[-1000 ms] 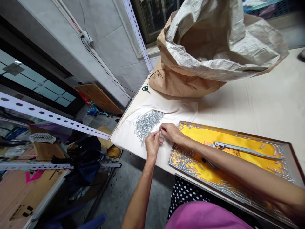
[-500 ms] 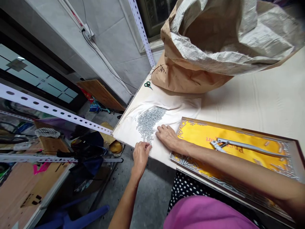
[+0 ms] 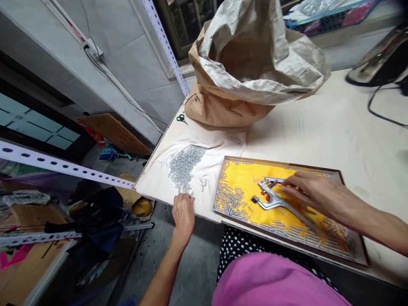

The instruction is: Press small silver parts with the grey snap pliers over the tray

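My left hand (image 3: 184,212) rests at the front edge of the cloth-covered table, its fingers bent together at the lower end of a pile of small metal pins (image 3: 186,165); what they hold is hidden. My right hand (image 3: 314,191) is over the yellow-lined tray (image 3: 247,172), its fingers at a handle of the metal clamp pliers (image 3: 274,199). The pliers lie over the yellow lining with their jaws toward the left. Many metal pins (image 3: 231,199) lie along the tray's left and front sides. A few loose pins (image 3: 203,182) are on the cloth between pile and tray.
A large open paper sack (image 3: 229,106) stands at the back of the table. Green-handled scissors (image 3: 181,119) lie at the left corner. An iron (image 3: 379,59) with a cord is at the back right. A white perforated metal bar (image 3: 66,164) runs along the left.
My right hand has moved from beside the pile to the pliers, which now lie turned differently. The view has shifted right. My left hand stays near the pile's lower end.
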The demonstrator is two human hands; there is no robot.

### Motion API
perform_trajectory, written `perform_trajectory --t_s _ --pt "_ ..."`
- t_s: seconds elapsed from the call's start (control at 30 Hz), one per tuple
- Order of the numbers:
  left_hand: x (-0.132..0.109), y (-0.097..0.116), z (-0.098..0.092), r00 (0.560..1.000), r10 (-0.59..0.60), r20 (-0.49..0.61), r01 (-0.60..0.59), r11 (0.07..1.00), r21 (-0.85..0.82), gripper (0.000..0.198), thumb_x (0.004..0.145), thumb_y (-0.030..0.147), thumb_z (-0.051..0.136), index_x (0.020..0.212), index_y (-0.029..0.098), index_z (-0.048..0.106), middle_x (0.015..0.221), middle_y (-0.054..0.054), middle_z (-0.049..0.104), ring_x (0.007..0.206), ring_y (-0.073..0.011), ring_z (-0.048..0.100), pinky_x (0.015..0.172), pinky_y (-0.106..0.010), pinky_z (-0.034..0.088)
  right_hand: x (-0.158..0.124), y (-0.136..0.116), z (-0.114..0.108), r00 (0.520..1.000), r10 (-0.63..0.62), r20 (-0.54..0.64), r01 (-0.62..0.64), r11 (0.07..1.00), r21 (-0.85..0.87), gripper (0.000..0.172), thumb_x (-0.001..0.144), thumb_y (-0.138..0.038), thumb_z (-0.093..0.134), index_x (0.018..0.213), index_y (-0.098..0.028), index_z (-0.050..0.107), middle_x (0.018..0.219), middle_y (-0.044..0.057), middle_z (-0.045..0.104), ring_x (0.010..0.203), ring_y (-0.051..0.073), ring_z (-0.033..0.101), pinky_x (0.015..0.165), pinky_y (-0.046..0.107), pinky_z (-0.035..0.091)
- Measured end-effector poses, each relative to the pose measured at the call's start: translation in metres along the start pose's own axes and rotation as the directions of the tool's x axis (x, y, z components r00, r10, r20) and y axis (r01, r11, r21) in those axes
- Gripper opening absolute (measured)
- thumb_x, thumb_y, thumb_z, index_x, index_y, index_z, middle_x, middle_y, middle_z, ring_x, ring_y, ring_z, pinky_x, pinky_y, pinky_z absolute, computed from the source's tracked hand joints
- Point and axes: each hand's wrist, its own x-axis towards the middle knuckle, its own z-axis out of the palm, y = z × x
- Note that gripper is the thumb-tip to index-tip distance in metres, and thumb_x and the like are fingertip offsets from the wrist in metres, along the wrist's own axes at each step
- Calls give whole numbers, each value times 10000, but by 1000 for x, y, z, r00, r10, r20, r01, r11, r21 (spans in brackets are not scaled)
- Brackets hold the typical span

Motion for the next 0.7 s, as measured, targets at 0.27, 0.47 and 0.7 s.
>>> perform_trajectory --t_s 0.27,0.47,0.7 --pt "8 -4 -7 997 11 82 -26 983 181 232 939 249 527 901 135 725 909 -133 684 940 -291 576 747 -347 429 -51 -2 18 992 -49 115 74 970 -232 364 982 -485 440 934 -191 649 916 82 636 837 216 605 744 342 427" --pt "11 -9 -9 989 82 126 -103 979 173 258 956 215 467 934 118 705 909 -127 684 918 -273 612 770 -339 443 -43 -14 19 988 -77 131 117 937 -330 199 953 -349 534 884 -182 617 918 74 627 845 214 561 732 330 367" --pt "9 -19 1 992 83 95 -87 995 37 257 949 184 455 986 130 704 971 -115 677 899 -223 636 813 -306 464 -42 -8 21 983 26 182 35 946 -321 226 989 -301 437 940 -169 613 962 100 659 854 220 598 734 335 385"
